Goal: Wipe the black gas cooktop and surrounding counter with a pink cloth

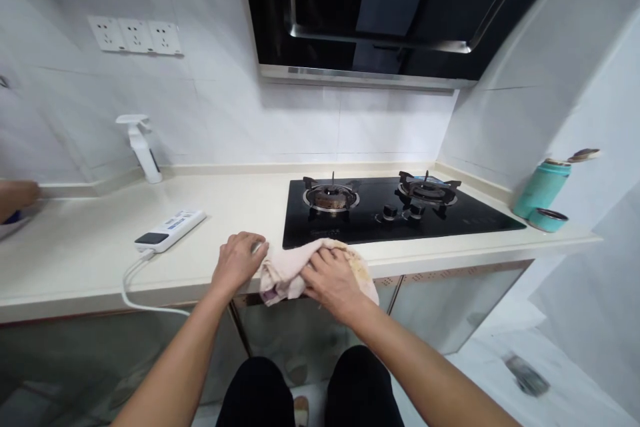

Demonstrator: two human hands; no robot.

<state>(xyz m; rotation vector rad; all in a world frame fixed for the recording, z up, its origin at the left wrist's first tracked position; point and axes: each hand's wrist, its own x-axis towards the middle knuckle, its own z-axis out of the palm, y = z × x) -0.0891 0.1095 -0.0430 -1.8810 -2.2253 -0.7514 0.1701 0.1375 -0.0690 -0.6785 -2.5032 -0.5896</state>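
My right hand [336, 280] grips a pale pink cloth [290, 263] with yellowish stains, its fingers pressed into the folds. The cloth lies over the counter's front edge, against the near side of the black gas stove [350, 230], and part of it hangs down. Left of the cloth, my left hand [239, 259] rests at the counter edge with curled fingers and the thumb close to them. A small pale patch shows between thumb and fingers; I cannot make out what it is.
On the pale counter [230, 200] lie a white power strip [170, 230] with a cable and a white spray bottle [144, 150]. A turquoise canister [543, 188] and small turquoise bowl [547, 219] stand right. A range hood [360, 13] overhangs. Another person's hand [17, 197] shows far left.
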